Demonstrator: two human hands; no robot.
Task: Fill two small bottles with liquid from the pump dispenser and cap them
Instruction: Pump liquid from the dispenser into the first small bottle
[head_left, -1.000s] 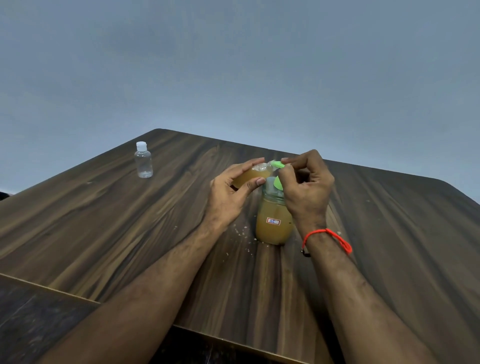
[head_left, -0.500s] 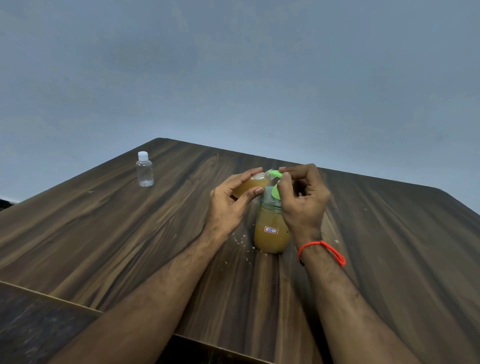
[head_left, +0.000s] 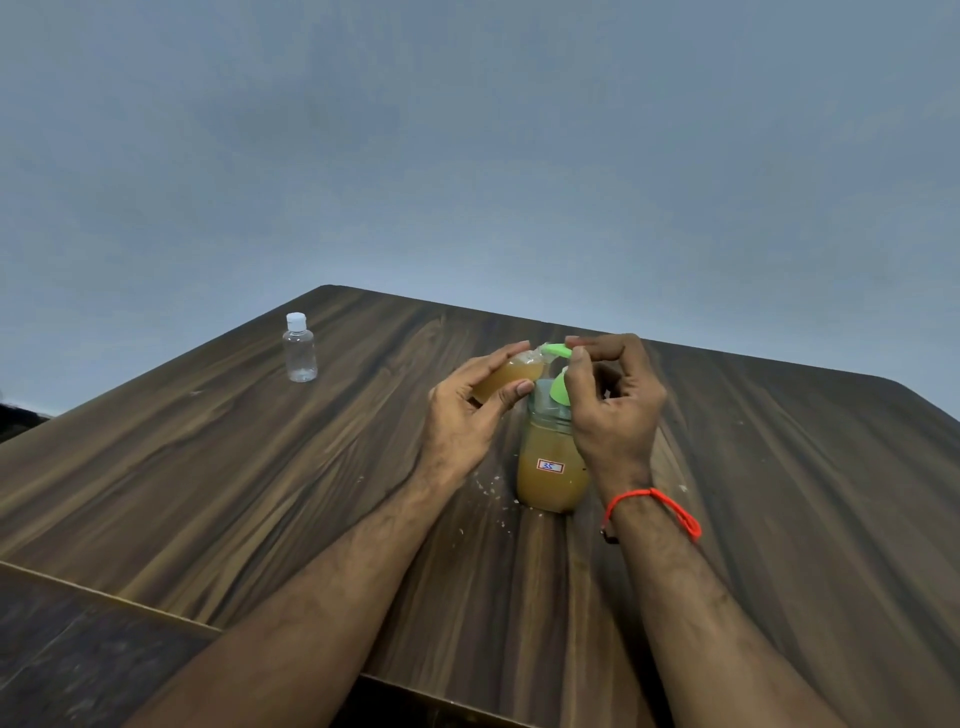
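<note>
A pump dispenser (head_left: 551, 470) with amber liquid and a green pump head (head_left: 558, 387) stands mid-table. My left hand (head_left: 467, 415) grips a small bottle (head_left: 511, 378) of amber liquid, tilted on its side with its mouth at the green spout (head_left: 556, 351). My right hand (head_left: 613, 400) has its fingers curled over the pump head, thumb and forefinger on the green top. A second small clear bottle (head_left: 300, 349) with a white cap stands upright at the far left, apart from both hands.
The dark wood table (head_left: 260, 493) ends close behind the dispenser and at the left by the capped bottle. Small white crumbs (head_left: 491, 493) lie around the dispenser's base. An orange band is on my right wrist (head_left: 654, 506).
The whole scene has slid lower in view as the camera tipped up. Both hands keep the same hold on the small bottle and the pump head.
</note>
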